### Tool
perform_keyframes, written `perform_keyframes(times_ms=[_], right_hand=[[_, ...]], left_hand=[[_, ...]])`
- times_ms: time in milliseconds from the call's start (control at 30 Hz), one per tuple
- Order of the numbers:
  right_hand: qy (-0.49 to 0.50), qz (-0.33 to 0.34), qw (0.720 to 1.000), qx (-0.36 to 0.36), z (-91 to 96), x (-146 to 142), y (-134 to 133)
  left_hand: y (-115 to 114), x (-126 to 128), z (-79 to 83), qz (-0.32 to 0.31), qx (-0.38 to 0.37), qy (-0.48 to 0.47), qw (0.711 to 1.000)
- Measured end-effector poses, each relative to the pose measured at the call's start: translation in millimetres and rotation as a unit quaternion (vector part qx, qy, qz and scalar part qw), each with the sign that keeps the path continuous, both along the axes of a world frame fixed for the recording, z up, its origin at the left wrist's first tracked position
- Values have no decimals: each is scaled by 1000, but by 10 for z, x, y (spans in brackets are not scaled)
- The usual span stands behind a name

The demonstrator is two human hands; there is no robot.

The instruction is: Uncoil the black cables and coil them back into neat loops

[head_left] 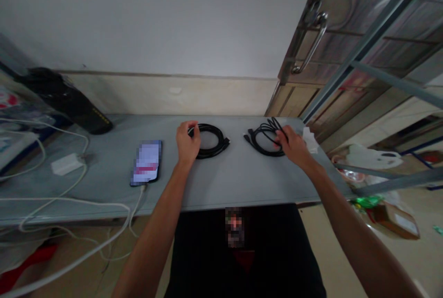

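On the grey table top lie two black cables. My left hand curls over the left end of a tightly coiled black cable, with its fingers on the loop. To the right, a looser bundle of black cable lies with a connector end pointing left. My right hand presses in from the right, its fingers closed on strands of that bundle. Part of each cable is hidden under the hand on it.
A smartphone with a blurred screen lies left of my left hand, with a white charging cable trailing off the front edge. A white charger sits further left. A white paper lies at the table's right corner, beside metal-framed door bars.
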State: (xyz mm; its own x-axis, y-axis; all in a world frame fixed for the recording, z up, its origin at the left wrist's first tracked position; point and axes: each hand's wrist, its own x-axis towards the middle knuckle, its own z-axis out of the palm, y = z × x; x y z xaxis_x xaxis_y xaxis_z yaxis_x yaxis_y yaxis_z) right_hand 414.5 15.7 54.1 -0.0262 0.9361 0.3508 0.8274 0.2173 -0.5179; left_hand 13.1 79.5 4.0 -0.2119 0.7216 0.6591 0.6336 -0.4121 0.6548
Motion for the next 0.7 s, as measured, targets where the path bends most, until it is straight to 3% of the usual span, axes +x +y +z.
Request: perform_keyframes(times_ms=[133, 300, 433, 567, 700], right_hand=[[157, -31, 983, 89, 409, 25, -56], [356, -16, 911, 206, 1010, -7, -265], [411, 13, 876, 253, 1436, -177, -577], [448, 57, 852, 265, 1635, -372, -864], [485, 74, 846, 210, 1630, -533, -1086]], left_hand=[[-1, 4, 5, -5, -2, -3, 1000], [-58, 61, 84, -34, 19, -2, 999], [-188, 242, 215, -113, 35, 41, 992], [-526, 578, 318, -223, 21, 79, 971], [-1170, 990, 291, -398, -91, 22, 913]])
